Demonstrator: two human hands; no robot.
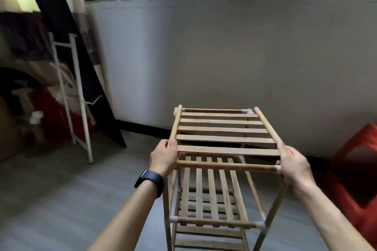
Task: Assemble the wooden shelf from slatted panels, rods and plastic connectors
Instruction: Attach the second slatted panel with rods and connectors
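Note:
A wooden shelf [212,193] of slatted panels, rods and white plastic connectors stands on the floor in front of me. Its top slatted panel [222,130] lies level at about hand height, with white connectors [249,111] at its far corners. My left hand [163,159], with a dark band on the wrist, grips the near end of the left side rod [175,124]. My right hand [293,164] grips the near end of the right side rod [267,126]. Lower slatted tiers show beneath the top panel.
A plain grey wall [224,57] runs close behind the shelf, with windows above. A white metal rack [77,108] leans at the left beside dark panels and clutter. A red object [355,179] sits at the right. The grey floor [61,199] spreads to the left.

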